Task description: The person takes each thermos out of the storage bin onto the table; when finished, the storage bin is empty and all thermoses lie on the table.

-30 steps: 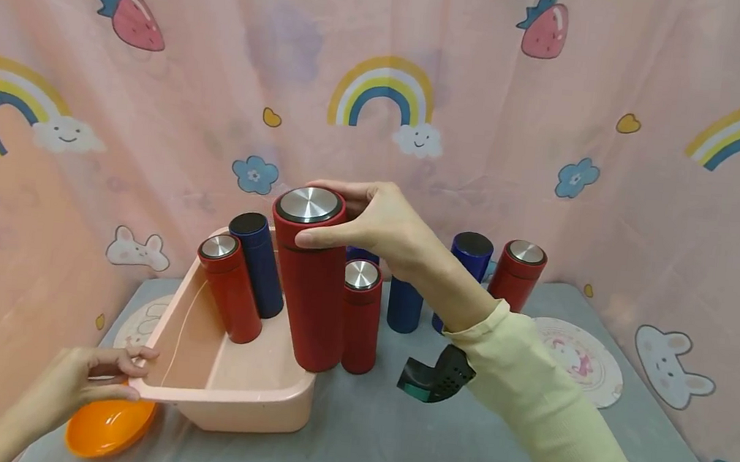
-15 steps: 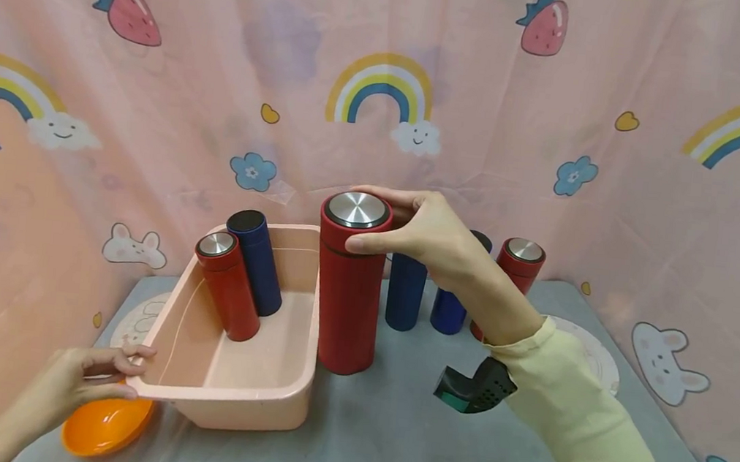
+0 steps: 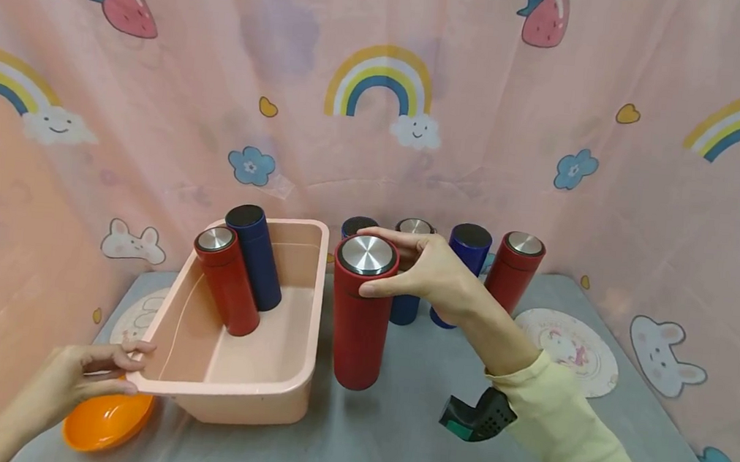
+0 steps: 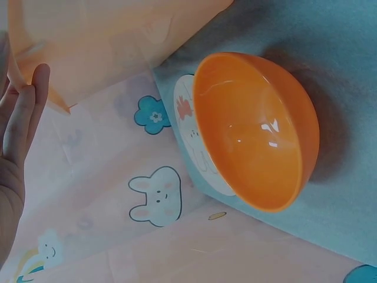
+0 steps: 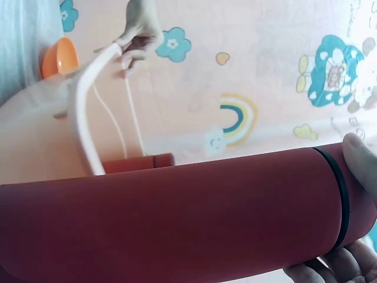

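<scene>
My right hand (image 3: pixel 448 278) holds a tall red thermos bottle (image 3: pixel 359 340) by its upper part, just below the brushed silver lid. The bottle stands nearly upright over the table, to the right of a pale pink plastic basin (image 3: pixel 250 395); whether its base touches the cloth I cannot tell. In the right wrist view, thumb and fingers wrap the end of the red bottle (image 5: pixel 194 218) around its dark ring. My left hand (image 3: pixel 89 375) pinches the near left corner of the basin's rim. Inside the basin are a red thermos (image 3: pixel 229 285) and a dark blue one (image 3: pixel 255 258).
Behind the held bottle stand a blue thermos (image 3: pixel 359 224), another with a silver lid (image 3: pixel 405 311), a third blue one (image 3: pixel 470 247) and a red one (image 3: pixel 515 273). An orange bowl (image 3: pixel 107 424) sits by the left hand. A round printed mat (image 3: pixel 574 351) lies right.
The red thermos bottle has moved right, from over the basin's right edge to outside it, then lower and slightly nearer. The left hand stays on the rim.
</scene>
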The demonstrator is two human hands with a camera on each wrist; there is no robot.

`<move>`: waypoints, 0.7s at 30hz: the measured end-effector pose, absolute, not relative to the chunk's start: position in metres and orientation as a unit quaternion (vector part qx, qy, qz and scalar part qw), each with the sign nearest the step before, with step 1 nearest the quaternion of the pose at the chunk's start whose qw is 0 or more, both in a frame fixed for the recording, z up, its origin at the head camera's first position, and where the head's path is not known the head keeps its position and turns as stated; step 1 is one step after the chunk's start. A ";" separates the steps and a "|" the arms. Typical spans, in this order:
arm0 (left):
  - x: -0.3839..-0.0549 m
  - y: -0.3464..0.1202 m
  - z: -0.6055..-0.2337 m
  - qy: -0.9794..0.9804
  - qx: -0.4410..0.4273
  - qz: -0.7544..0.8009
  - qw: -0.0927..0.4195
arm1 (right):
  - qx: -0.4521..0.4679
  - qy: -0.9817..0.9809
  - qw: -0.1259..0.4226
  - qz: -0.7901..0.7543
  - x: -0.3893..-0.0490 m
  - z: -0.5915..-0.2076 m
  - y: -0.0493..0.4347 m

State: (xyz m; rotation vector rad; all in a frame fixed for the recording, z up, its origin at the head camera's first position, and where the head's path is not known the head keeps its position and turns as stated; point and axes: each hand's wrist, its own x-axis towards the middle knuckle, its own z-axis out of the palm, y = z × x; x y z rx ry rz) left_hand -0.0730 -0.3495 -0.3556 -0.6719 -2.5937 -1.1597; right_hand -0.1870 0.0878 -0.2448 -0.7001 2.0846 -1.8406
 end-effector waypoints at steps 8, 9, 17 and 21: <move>-0.074 -0.350 -0.356 -0.880 -0.231 -0.398 0.118 | -0.252 0.702 0.164 -0.646 -0.188 -0.273 0.092; -0.074 -0.350 -0.356 -0.880 -0.230 -0.399 0.116 | -0.251 0.701 0.166 -0.647 -0.188 -0.276 0.093; -0.074 -0.350 -0.355 -0.884 -0.219 -0.399 0.103 | -0.227 0.708 0.176 -0.645 -0.189 -0.294 0.101; -0.074 -0.350 -0.354 -0.888 -0.211 -0.395 0.102 | -0.228 0.707 0.179 -0.645 -0.190 -0.302 0.105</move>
